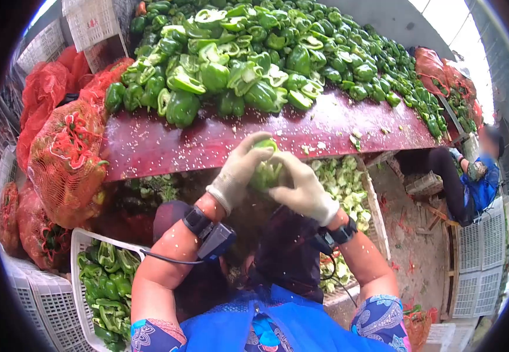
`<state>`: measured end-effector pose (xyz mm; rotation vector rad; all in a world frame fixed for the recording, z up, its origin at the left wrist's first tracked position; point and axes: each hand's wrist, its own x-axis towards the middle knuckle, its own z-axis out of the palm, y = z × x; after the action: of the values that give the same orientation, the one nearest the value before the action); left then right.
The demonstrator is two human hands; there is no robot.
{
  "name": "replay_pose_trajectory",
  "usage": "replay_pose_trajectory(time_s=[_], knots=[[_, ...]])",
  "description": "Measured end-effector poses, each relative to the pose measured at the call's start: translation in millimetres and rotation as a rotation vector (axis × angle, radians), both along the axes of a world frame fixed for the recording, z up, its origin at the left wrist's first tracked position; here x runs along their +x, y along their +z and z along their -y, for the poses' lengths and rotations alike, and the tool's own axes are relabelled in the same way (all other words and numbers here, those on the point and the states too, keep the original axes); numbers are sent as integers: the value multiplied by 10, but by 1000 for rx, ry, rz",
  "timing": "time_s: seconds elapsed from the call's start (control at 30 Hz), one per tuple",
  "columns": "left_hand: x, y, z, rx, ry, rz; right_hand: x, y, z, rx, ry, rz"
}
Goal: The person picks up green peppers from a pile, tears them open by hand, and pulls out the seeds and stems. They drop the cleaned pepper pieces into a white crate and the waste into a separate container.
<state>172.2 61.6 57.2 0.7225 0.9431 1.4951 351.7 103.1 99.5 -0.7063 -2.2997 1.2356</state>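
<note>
Between my gloved hands, just in front of the red table's edge, is a green bell pepper (264, 175) that looks cut open. My left hand (238, 171) wraps round its left side, with the fingers over the top. From the right, my right hand (305, 186) presses fingers and thumb against it. Both gloves are pale and dotted with seeds. Beyond my hands, a large heap of green peppers (213, 76), several of them cut open, covers the far part of the red table (254, 138). Part of the held pepper is hidden by my fingers.
A white crate (80, 281) of cut peppers stands at my left. Pale pepper cores (342, 188) fill a crate at my right knee. Red mesh bags (67, 164) crowd the left side. Another person (480, 182) sits at right near stacked white crates (478, 252).
</note>
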Motion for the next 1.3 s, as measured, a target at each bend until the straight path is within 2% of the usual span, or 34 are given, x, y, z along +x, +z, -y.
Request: replay_pose_trajectory(time_s=[0.03, 0.1, 0.13, 0.2, 0.23, 0.33, 0.37, 0.47, 0.5, 0.6, 0.63, 0.73, 0.77, 0.87, 0.9, 1.0, 1.07, 1.13, 1.2, 1.23, 1.27, 1.3], knots=[[-21, 45, 19, 8, -32, 98, 1, -114, -84, 11, 43, -87], [-28, 163, 96, 79, -55, -67, -8, -180, -124, -311, 53, -169], [-31, 169, 111, 113, -65, -180, -32, -198, -112, -319, 53, -164], [-34, 114, 120, 104, -94, -212, -52, -263, -78, -347, 57, -140], [-41, 83, 127, 99, -107, -227, -59, -356, -118, -424, 101, -208], [-135, 63, 112, 31, -224, -204, -17, -277, -137, -529, 206, -90], [-150, 13, 90, 44, -232, -286, -20, -337, -170, -546, 225, -67], [-89, -144, -5, -71, -205, -202, -42, -331, -219, -462, 186, 92], [-63, -172, -25, -84, -159, -151, -85, -336, -182, -393, 108, 157], [7, -207, -117, -116, -21, -9, -219, -626, -123, 237, -38, -115], [11, -276, -175, -111, 71, -2, -218, -561, -83, 222, -131, 22], [8, -368, -274, -121, 170, 204, -277, -552, -51, 415, -213, -35], [23, -395, -256, -96, 192, 311, -311, -555, -10, 567, -279, -55], [-77, -669, -356, -129, 20, 565, -361, -468, 42, 916, -380, 32], [-35, -629, -324, -19, -15, 534, -360, -482, -26, 994, -369, -39], [180, -226, -331, -39, 113, 548, -158, -356, -186, 1048, -630, 91], [207, 102, -122, -101, 73, 454, 160, -187, -335, 1060, -859, 47], [93, 78, -127, 1, -46, 506, 623, -42, -420, 810, -751, 455], [40, 93, -108, 102, -147, 543, 868, -188, -492, 970, -903, 715], [28, 113, -124, 157, -204, 561, 988, -222, -487, 892, -888, 735], [80, 129, -156, 397, 19, 52, 1016, -285, -500, 833, -931, 692], [223, 129, -190, 612, 242, -459, 871, -312, -426, 721, -842, 680]])
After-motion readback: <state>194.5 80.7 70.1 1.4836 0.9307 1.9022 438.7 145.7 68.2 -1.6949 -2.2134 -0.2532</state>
